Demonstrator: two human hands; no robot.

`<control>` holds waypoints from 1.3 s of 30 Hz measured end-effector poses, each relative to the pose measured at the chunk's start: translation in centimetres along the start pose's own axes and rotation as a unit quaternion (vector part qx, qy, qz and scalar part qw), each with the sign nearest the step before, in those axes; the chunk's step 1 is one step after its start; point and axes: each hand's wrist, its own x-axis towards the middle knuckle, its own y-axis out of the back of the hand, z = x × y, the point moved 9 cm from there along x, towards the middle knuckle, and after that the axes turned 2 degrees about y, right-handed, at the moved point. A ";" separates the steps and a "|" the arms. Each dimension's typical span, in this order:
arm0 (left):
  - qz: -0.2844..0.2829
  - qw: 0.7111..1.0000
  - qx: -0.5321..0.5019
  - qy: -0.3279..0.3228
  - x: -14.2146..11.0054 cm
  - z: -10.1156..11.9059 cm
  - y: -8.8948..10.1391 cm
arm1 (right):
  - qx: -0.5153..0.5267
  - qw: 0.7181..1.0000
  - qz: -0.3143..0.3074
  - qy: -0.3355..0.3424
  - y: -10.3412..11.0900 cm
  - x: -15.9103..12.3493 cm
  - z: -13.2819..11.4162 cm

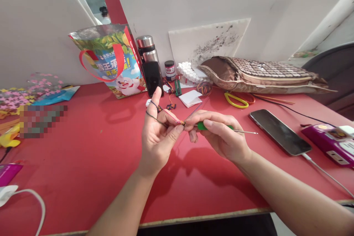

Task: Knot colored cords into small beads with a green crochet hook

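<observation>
Above the red table, my right hand (225,132) grips a crochet hook (204,125) with a green handle, its metal end sticking out to the right. My left hand (159,132) pinches a tiny piece of crochet (181,122) between thumb and fingers, index finger raised. Dark yarn (155,118) is wound round that raised finger, and a pink strand runs to the piece. Both hands meet at the work, so the hook's working tip is mostly hidden. Behind them sits a multicoloured yarn ball (204,88).
A black phone (153,78) leans on a steel flask (148,48) beside a colourful bag (110,62). Yellow-handled scissors (236,100), a charging phone (280,131) and a purple power strip (332,143) lie right. A brown sequined cushion (265,73) rests at the back; folded paper (190,98) lies ahead.
</observation>
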 end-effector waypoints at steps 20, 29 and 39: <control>0.023 0.997 0.041 -0.061 -0.3 0.6 0.5 | 0.011 1.000 0.019 0.009 0.3 -0.1 0.1; 0.052 0.997 0.036 -0.052 0.0 0.2 1.2 | -0.003 0.999 0.038 -0.005 0.6 0.0 0.3; 0.078 0.995 0.032 -0.045 -0.2 0.0 1.6 | 0.004 0.999 0.036 -0.004 0.7 0.0 0.4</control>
